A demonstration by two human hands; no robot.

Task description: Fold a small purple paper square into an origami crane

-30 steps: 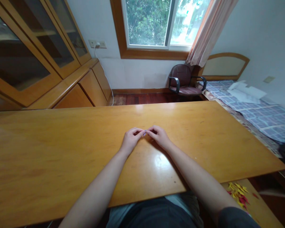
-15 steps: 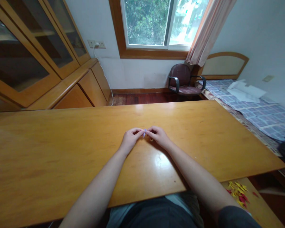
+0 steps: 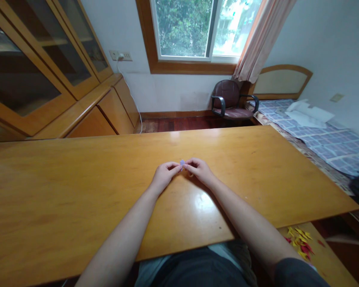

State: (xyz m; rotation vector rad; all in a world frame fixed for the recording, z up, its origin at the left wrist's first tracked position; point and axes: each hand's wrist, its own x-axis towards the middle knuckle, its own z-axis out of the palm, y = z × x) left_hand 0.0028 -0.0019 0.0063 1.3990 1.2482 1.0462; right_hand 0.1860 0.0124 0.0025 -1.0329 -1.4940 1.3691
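Observation:
A small light-purple piece, perhaps folded paper [image 3: 182, 162], is pinched between the fingertips of both hands just over the table [image 3: 92, 191]. My left hand [image 3: 166, 172] holds its left side between thumb and forefinger. From the other side, my right hand [image 3: 199, 170] grips it the same way, with the remaining fingers curled. The fingertips cover much of the piece, so its full shape is hidden. Both forearms reach in from the table's near edge.
At lower right, yellow and red small pieces [image 3: 300, 242] lie on a lower wooden surface. Beyond the table stand a brown armchair [image 3: 229, 99] and a bed with a checked cover [image 3: 326, 139]. A glass-fronted cabinet [image 3: 48, 87] lines the left wall.
The purple piece has turned in the fingers; a wider, rounder face of it now shows above the fingertips. The hands have stayed in nearly the same place.

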